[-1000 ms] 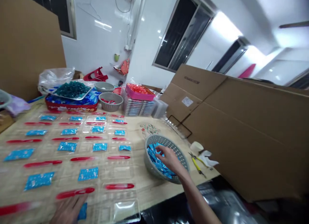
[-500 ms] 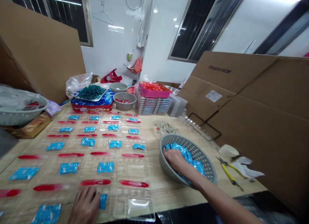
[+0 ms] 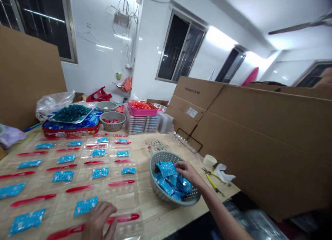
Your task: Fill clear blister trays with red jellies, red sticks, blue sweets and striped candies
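My right hand [image 3: 185, 169] is at the grey perforated basket [image 3: 153, 184], its fingers pinched at the edge of a blue printed packet [image 3: 166, 169] on top of the pile. More blue packets [image 3: 177, 191] lie loosely beneath it. Low over the clear plastic trays [image 3: 127, 200], my left hand [image 3: 101, 219] has its thumb and forefinger apart, with nothing visible between them. A red pen-shaped piece [image 3: 127, 218] lies just beyond those fingers. Beside the knuckles is a blue packet [image 3: 86, 206] in a tray. Other trays hold similar red pieces and packets in rows.
Yellow-handled pliers [image 3: 214, 183] and a tape roll [image 3: 209, 160] lie right of the basket. Small scattered pieces [image 3: 157, 146] are behind it. Farther back stand a pink tray [image 3: 142, 110], stacked clear cases [image 3: 137, 124] and a grey bowl [image 3: 112, 122]. Cardboard [image 3: 246, 129] walls the right side.
The view has swung right. My right hand has risen from inside the basket's left side, with a packet at its fingertips. My left hand has shifted rightward and away from me across the trays.
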The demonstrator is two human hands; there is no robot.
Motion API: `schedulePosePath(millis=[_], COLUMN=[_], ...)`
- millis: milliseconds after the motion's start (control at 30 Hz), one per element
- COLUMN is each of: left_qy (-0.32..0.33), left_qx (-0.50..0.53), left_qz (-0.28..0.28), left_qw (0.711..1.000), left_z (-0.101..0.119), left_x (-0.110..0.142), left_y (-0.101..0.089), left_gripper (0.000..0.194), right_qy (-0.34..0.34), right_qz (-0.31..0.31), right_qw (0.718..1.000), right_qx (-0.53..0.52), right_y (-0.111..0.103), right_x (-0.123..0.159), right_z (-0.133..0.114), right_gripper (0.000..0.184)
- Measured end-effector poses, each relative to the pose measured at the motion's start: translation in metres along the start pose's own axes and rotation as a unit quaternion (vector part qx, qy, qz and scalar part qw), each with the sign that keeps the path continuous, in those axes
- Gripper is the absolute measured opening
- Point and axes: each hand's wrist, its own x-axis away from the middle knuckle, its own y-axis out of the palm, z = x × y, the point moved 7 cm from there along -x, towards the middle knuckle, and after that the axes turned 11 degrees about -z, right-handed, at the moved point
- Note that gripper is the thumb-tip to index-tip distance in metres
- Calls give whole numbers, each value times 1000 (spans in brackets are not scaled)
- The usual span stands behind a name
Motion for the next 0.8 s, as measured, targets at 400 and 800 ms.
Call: schedulePosePath(millis=[400,800], left_qy=[-57,-104], left_qx=[130,166], left_qz=[-144,-197], left_qw=[979,961], left_z=[86,27], left_x=[-187,-165], left_y=[80,23], left_gripper=[25,22], right_qy=[-95,-29], right_qz=[49,69], right_qw=[994,985], right_qx=[28,154], right_y=[-6,-1], right_x=[31,32], right_z=[-51,27], right_gripper=[27,39])
